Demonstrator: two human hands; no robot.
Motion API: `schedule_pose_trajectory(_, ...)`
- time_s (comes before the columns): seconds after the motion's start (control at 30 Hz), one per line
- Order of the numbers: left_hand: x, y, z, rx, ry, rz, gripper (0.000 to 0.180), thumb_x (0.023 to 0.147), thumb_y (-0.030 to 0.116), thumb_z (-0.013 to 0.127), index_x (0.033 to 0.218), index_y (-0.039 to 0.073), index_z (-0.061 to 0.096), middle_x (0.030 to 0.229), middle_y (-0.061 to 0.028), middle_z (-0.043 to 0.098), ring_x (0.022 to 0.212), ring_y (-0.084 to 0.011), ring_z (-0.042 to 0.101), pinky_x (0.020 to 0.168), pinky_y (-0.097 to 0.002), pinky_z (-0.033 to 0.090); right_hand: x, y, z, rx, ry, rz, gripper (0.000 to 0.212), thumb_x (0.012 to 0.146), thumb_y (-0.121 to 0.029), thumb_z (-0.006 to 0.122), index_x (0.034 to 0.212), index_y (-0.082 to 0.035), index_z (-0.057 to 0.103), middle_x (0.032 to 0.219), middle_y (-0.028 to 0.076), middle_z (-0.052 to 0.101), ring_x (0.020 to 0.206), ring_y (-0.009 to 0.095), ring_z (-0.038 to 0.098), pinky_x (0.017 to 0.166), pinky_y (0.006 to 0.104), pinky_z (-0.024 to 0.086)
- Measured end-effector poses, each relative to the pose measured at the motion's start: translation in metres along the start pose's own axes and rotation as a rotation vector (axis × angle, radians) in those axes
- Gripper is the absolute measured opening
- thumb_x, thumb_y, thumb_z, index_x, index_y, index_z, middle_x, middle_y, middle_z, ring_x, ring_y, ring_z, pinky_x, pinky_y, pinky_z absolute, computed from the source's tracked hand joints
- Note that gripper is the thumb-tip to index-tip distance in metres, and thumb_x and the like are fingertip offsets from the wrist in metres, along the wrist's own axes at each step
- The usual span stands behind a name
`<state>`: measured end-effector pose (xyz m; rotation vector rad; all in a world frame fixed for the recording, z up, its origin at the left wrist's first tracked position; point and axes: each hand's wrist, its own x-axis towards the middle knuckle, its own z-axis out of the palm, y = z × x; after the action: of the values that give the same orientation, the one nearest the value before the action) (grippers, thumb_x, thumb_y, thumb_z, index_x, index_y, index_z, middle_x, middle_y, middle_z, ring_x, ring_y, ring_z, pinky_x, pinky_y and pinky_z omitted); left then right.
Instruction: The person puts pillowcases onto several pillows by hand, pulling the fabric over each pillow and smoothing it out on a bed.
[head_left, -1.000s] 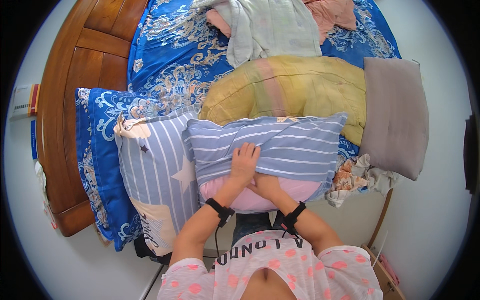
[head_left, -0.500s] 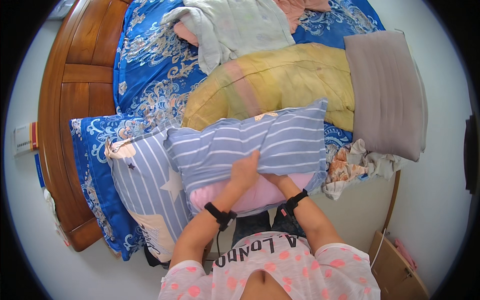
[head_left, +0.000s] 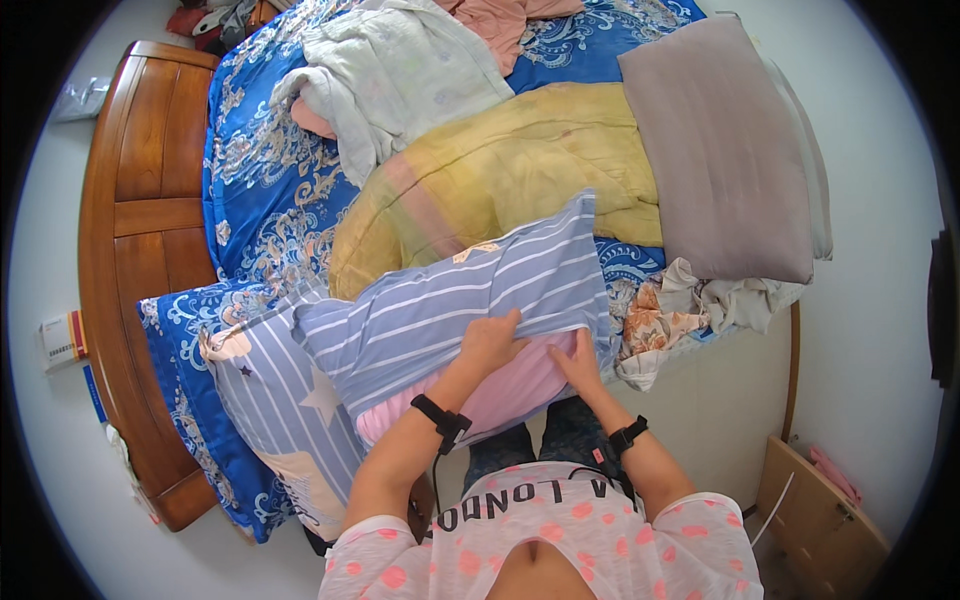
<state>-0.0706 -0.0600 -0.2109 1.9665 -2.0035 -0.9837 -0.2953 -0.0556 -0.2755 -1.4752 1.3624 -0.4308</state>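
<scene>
A blue pillowcase point(head_left: 430, 305) with white stripes covers most of a pink pillow point(head_left: 505, 392), which shows along the near side through the case's opening. My left hand point(head_left: 492, 343) is closed on the opening's edge near its middle, gathering the cloth. To its right, my right hand point(head_left: 580, 365) lies on the pink pillow by the opening's right end. Its thumb and forefinger are spread apart, with the fingertips at the case's edge. The other fingers are partly hidden. Black bands are on both my wrists.
A second striped pillow point(head_left: 265, 385) and a blue patterned pillow point(head_left: 180, 365) lie at left by the wooden headboard point(head_left: 150, 260). Behind are a yellow quilt point(head_left: 530, 150) and a pale blanket point(head_left: 400, 75). A grey-brown pillow point(head_left: 725, 150) and crumpled floral cloth point(head_left: 655, 325) lie at right.
My right hand has come out from under the case's edge and moved right. The left hand stays on the edge. The view has shifted, so the bed appears further left.
</scene>
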Motion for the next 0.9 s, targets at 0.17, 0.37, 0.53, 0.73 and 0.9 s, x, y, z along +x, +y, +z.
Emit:
schedule_pose_trajectory(0.17, -0.002, 0.002, -0.025, -0.118, 0.241, -0.095, 0.022, 0.072, 0.014, 0.066, 0.090, 0.007, 0.058, 0.071, -0.0222, 0.062, 0.068, -0.0431, 0.062, 0.061, -0.0504, 0.048, 0.015, -0.038, 0.000, -0.251, 0.149, -0.360, 0.075, 0.077, -0.025, 0.075, 0.137, 0.005, 0.039, 0.135, 0.028, 0.043, 0.128, 0.047, 0.036, 0.109, 0.0483, 0.029)
schedule_pose_trajectory(0.37, -0.027, 0.028, -0.057, -0.229, 0.389, -0.037, 0.016, 0.073, 0.010, 0.066, 0.086, 0.005, 0.059, 0.067, -0.0226, 0.058, 0.067, -0.0435, 0.060, 0.057, -0.0484, 0.046, 0.034, -0.083, -0.026, 0.358, 0.082, -0.370, 0.063, 0.086, -0.021, 0.069, 0.138, 0.001, 0.042, 0.135, 0.019, 0.050, 0.127, 0.034, 0.046, 0.109, 0.0489, 0.035)
schedule_pose_trajectory(0.53, -0.048, 0.052, -0.071, -0.272, 0.458, -0.038, 0.015, 0.074, 0.008, 0.065, 0.087, 0.006, 0.059, 0.065, -0.0212, 0.058, 0.063, -0.0427, 0.059, 0.055, -0.0468, 0.046, 0.065, -0.151, -0.067, 1.551, -0.097, 0.204, 0.040, 0.094, -0.009, 0.057, 0.133, 0.000, 0.048, 0.124, 0.011, 0.061, 0.112, 0.022, 0.060, 0.096, 0.0383, 0.049)
schedule_pose_trajectory(0.73, -0.034, 0.107, -0.108, -0.156, 0.863, -0.042, 0.035, 0.074, -0.003, 0.059, 0.108, 0.005, 0.061, 0.077, -0.0214, 0.063, 0.072, -0.0400, 0.063, 0.066, -0.0427, 0.050, 0.042, -0.227, -0.083, 1.239, -0.302, 0.000, 0.028, 0.096, -0.006, 0.056, 0.123, 0.001, 0.057, 0.114, 0.008, 0.066, 0.100, 0.017, 0.065, 0.087, 0.0311, 0.054)
schedule_pose_trajectory(0.9, -0.031, 0.099, -0.135, -0.551, 0.864, -0.085, 0.038, 0.073, -0.007, 0.055, 0.110, 0.001, 0.060, 0.083, -0.0199, 0.065, 0.076, -0.0375, 0.064, 0.071, -0.0424, 0.050, 0.043, -0.254, -0.071, 0.923, -0.379, -0.121, 0.028, 0.087, -0.002, 0.060, 0.115, 0.002, 0.061, 0.111, 0.009, 0.066, 0.101, 0.019, 0.063, 0.089, 0.0331, 0.050)
